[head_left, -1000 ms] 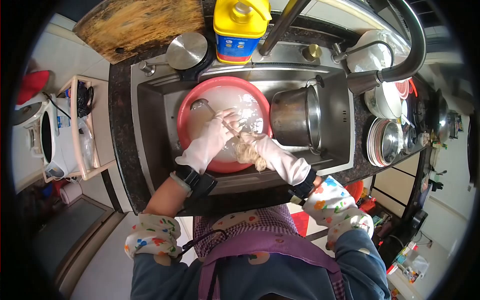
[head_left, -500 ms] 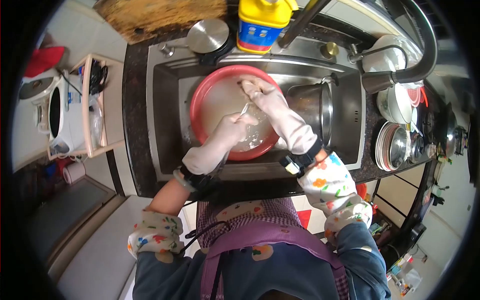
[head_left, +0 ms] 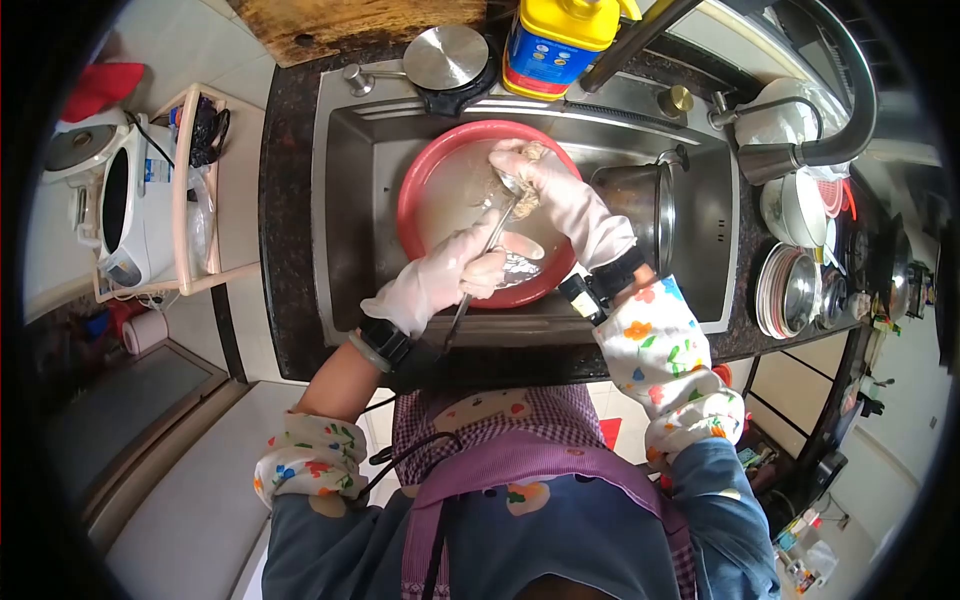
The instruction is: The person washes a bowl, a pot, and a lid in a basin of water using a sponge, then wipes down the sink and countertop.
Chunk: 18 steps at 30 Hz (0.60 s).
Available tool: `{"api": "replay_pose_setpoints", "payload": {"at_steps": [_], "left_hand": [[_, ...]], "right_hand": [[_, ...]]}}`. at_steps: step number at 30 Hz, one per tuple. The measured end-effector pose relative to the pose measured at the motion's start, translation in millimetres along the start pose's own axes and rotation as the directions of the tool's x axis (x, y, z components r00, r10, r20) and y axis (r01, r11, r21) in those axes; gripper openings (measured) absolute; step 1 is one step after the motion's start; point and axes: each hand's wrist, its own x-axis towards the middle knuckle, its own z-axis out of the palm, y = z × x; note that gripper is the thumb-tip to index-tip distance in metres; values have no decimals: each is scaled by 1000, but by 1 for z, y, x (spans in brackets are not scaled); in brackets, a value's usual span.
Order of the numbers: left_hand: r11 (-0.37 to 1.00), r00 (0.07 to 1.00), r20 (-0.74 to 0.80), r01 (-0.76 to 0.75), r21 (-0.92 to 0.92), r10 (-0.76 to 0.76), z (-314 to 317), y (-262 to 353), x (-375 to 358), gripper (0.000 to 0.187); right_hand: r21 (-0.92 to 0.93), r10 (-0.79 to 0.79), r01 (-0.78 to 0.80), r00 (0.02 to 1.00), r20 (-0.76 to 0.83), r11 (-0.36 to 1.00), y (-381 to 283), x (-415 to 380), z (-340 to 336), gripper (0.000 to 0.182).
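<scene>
Both my hands wear thin whitish gloves over a red plastic basin (head_left: pixel 407 205) of cloudy water. My left hand (head_left: pixel 445 265) is closed around a long metal spoon (head_left: pixel 496 228), its handle running down past my wrist and its bowl pointing away from me. My right hand (head_left: pixel 560 190) grips a tan, rough-looking scrubber (head_left: pixel 527 201) against the spoon's bowl end. The scrubber is partly hidden by my fingers. Suds or shiny wet patches show on the water below my hands.
The basin stands in a steel sink (head_left: pixel 350 200), beside a metal pot (head_left: pixel 635 205). Behind are a yellow-and-blue jug (head_left: pixel 555 50) and a round metal lid (head_left: pixel 446 57). A dark faucet (head_left: pixel 800 155), bowls (head_left: pixel 790 208) and stacked plates (head_left: pixel 772 290) are at right.
The spoon shows more clearly now, its bowl end against the scrubber. My left hand has turned so its fingers show around the handle. The whole view has shifted slightly.
</scene>
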Motion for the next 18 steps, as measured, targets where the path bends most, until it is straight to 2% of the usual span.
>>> {"api": "replay_pose_setpoints", "payload": {"at_steps": [1,3,4,5,7,8,9,11,13,15,16,17,18], "left_hand": [[1000,1000,2,4,1,-4,1,-2,-4,42],[980,986,-151,47,-192,-77,10,-6,-11,42],[970,993,-103,22,-241,-48,17,-7,-17,34],[970,994,-97,27,-242,-52,14,-11,-16,34],[971,992,-113,30,-236,-58,6,-19,-9,30],[959,971,-233,-17,-282,-51,10,-20,-7,27],[959,974,-223,-19,-282,-47,9,-23,-2,27],[993,825,-558,-117,-15,89,0,-30,9,24],[996,810,-582,-86,2,71,-10,-33,7,24],[996,833,-553,14,90,38,-6,-32,5,27],[997,815,-579,42,72,8,-8,-35,9,29],[997,818,-575,44,69,4,-5,-36,12,29],[985,788,-616,93,145,16,0,-35,16,29]], "right_hand": [[34,-10,9,1000,18,999,-1,-2,0,25],[-24,-6,7,999,53,1000,1,-2,-6,25],[53,0,-4,998,69,999,8,-3,-10,26],[129,4,-15,996,87,992,9,-5,-11,26],[64,34,-37,998,50,997,7,-9,-11,26],[1,65,-65,998,16,998,4,-13,-11,27],[-9,63,-62,998,12,998,1,-17,-14,27],[-327,-69,29,992,-109,945,-5,-22,-21,27],[-291,-71,33,990,-123,956,-9,-23,-22,29],[-205,-39,38,999,-2,978,-24,-34,-3,37],[-211,-107,145,977,183,967,-16,-33,-8,43],[-514,66,23,986,154,857,-17,-29,-3,46],[-782,-155,352,935,319,514,-6,-21,-3,44]]}}
